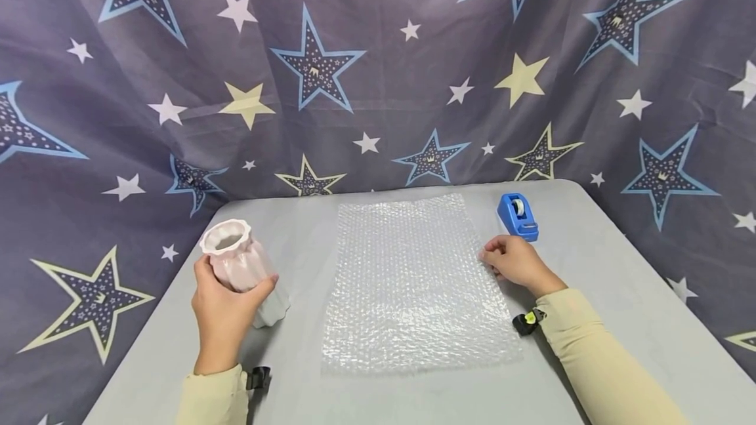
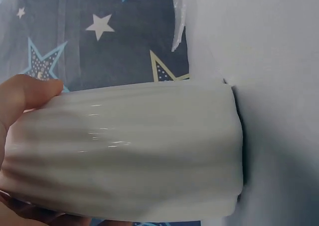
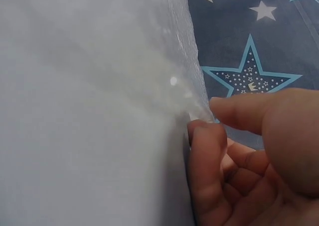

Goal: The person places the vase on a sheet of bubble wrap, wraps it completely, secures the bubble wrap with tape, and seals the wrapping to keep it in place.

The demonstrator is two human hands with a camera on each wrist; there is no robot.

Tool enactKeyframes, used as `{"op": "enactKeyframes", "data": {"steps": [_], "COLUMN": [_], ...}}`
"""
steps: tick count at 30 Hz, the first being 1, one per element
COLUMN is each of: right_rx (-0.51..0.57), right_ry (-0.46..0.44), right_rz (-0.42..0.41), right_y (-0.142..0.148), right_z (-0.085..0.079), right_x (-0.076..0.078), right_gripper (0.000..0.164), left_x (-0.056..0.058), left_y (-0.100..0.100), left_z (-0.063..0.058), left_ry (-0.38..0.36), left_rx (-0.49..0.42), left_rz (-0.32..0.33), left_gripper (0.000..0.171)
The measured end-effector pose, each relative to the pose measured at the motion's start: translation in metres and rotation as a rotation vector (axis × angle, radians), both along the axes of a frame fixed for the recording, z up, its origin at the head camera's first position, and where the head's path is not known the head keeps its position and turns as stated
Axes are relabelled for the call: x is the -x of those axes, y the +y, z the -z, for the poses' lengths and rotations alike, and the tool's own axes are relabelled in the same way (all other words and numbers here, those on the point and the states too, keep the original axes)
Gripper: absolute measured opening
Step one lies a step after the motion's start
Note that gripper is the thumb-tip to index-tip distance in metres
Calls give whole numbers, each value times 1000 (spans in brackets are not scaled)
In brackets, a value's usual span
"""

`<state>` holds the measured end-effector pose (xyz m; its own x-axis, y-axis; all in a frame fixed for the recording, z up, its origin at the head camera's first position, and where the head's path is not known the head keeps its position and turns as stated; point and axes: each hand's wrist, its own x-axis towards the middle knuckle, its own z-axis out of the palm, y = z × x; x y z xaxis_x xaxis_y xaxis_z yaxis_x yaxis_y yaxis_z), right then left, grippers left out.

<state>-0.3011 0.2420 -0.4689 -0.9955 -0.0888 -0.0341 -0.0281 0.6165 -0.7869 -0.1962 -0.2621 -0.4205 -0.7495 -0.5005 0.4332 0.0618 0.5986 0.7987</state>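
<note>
My left hand [image 1: 227,310] grips a glossy pale vase [image 1: 242,271] near its top, thumb on one side and fingers round the other. The vase has a wavy rim and ribbed sides; its base [image 2: 224,151] is right at the tabletop in the left wrist view. A sheet of clear bubble wrap [image 1: 407,287] lies flat on the middle of the table. At its right edge, my right hand [image 1: 516,262] pinches the wrap between thumb and curled forefinger. The right wrist view shows the wrap's edge [image 3: 197,71] running up to these fingertips.
A blue tape dispenser [image 1: 518,217] with a roll of tape stands at the back right, just beyond my right hand. The grey table [image 1: 413,402] ends at the back against a dark star-patterned curtain [image 1: 378,84], which also hangs along both sides.
</note>
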Motion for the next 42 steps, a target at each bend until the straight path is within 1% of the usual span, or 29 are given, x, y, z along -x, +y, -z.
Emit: {"op": "enactKeyframes", "data": {"steps": [4,9,12,19,21,23,26,30,34,38,42], "right_rx": [7,1,4,15,23,32,42,56,71,59,60], "right_ry": [-6,-14,-23,-26,-26,-23,-16,-26,-43,-38,-34], "right_rz": [4,10,6,4,5,7,21,30,20,30,43], "right_y": [1,1,0,0,0,0,0,-1,-4,-2,5], "right_z": [1,6,8,11,12,11,11,12,13,10,6], "right_x": [1,0,-1,1,2,3,3,4,5,6,7], "right_gripper": [24,24,23,23,23,23,22,21,22,22,22], "left_x": [3,7,11,25,28,29,27,22,18,20,22], "left_y": [3,11,16,36,44,54,68,82,92,104,121], "left_z": [-8,-25,-39,-76,-85,-91,-94,-91,-85,-81,-78], "left_ry": [23,70,97,227,246,253,257,278,340,400,413], "left_rx": [31,88,115,151,149,152,175,234,305,385,476], "left_rz": [10,50,68,136,161,188,243,310,369,439,496], "left_gripper": [102,100,99,97,98,98,97,94,91,90,88]}}
